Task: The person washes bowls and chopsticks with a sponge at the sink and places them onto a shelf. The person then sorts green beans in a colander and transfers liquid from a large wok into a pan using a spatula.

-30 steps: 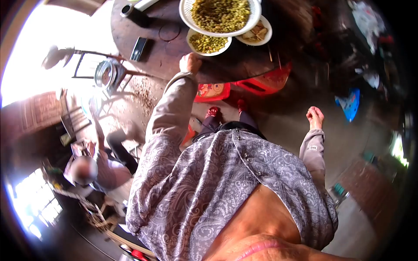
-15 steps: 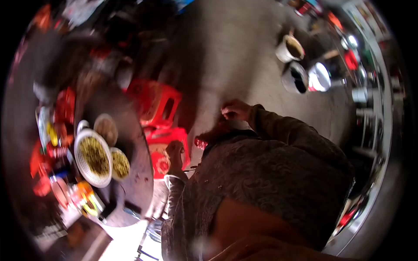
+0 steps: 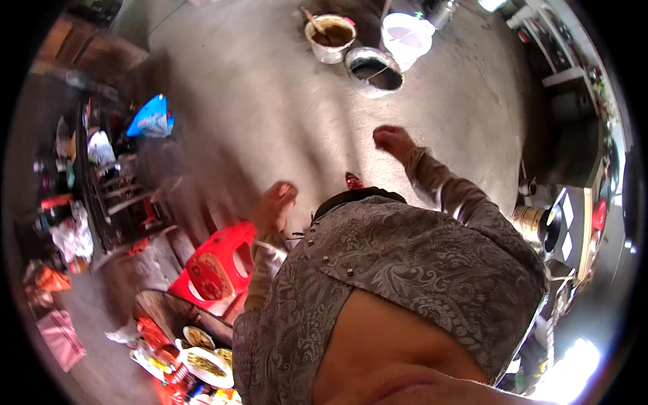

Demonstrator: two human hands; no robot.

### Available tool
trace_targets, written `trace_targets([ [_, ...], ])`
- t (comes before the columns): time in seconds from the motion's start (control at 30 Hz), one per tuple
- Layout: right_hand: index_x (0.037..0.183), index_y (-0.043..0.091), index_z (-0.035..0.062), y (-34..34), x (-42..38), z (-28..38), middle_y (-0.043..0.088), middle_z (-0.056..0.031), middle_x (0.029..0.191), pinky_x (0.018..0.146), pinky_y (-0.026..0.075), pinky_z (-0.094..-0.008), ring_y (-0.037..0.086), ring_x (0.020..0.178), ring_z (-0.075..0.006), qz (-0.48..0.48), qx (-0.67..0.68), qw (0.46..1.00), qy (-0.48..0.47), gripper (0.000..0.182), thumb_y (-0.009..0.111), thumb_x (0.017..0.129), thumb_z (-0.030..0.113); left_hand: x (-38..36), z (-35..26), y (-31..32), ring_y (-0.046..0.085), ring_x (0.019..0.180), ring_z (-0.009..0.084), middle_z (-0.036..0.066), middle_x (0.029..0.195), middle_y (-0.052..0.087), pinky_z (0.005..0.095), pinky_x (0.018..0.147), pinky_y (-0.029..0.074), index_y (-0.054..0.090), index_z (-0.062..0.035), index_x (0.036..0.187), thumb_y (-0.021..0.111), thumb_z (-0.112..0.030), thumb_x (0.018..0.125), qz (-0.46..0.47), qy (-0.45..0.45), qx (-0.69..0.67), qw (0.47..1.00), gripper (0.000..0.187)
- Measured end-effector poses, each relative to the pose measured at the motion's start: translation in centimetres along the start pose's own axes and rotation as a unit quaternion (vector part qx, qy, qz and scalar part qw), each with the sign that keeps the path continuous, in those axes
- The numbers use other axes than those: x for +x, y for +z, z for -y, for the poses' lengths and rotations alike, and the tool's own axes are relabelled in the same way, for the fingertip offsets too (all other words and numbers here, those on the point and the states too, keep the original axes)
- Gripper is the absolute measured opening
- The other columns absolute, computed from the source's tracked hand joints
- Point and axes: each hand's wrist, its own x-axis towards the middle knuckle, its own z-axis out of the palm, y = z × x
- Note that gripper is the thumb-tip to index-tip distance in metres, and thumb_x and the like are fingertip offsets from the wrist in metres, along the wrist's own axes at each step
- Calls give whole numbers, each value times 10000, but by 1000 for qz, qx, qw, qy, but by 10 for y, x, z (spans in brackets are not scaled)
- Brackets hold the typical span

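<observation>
My left hand (image 3: 278, 202) hangs in the air over the concrete floor, its fingers curled in and nothing visible in them. Nearest to it is a red plastic stool (image 3: 219, 263) with a patterned seat, a little behind and to the left. My right hand (image 3: 393, 140) is held out in front of my body, loosely closed, and also shows nothing held. Neither hand touches anything. Between them, the tip of a red patterned shoe (image 3: 353, 181) pokes out below my grey patterned garment.
Ahead on the floor stand a bucket of brown liquid (image 3: 331, 37) with a stick in it, a metal pot (image 3: 373, 73) and a white bucket (image 3: 407, 37). At lower left a table bears a white basket of greenish food (image 3: 206, 364). A cluttered rack (image 3: 115, 182) stands left.
My view has turned and moved forward. The table and stools have slid down toward the lower left, and the buckets now lie ahead. Both hands have shifted, still holding nothing visible.
</observation>
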Motion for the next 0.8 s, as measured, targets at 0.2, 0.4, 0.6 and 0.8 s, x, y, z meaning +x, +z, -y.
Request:
trace_targets([
  [0.2, 885, 614, 18, -58, 110, 134, 618, -35, 769, 618, 497, -253, 581, 674, -119, -98, -235, 946, -202, 152, 660, 788, 125, 185, -114, 125, 572, 628, 99, 57, 684, 605, 250, 589, 460, 603, -17, 829, 609, -84, 776, 64, 205, 182, 960, 85],
  [0.4, 994, 596, 81, -97, 227, 192, 591, -136, 934, 758, 476, -340, 580, 863, -219, -170, -463, 820, -292, 240, 585, 810, 235, 348, -175, 223, 639, 704, 233, 119, 771, 654, 316, 651, 507, 640, -35, 852, 611, -101, 764, 69, 338, 359, 867, 114],
  [0.6, 1003, 570, 131, -140, 336, 180, 597, -63, 954, 732, 482, -335, 568, 825, -238, -212, -638, 646, -361, 176, 489, 871, 216, 490, -163, 277, 618, 657, 258, 105, 656, 598, 385, 575, 499, 624, -119, 703, 494, -111, 781, 71, 493, 561, 662, 152],
  [0.8, 1150, 505, 160, -104, 322, 234, 606, -113, 985, 763, 493, -410, 609, 914, -280, -186, -726, 596, -290, 344, 478, 808, 138, 556, -181, 311, 626, 867, 297, 174, 889, 640, 452, 759, 494, 660, -66, 893, 566, -349, 812, 221, 236, 660, 678, 309],
])
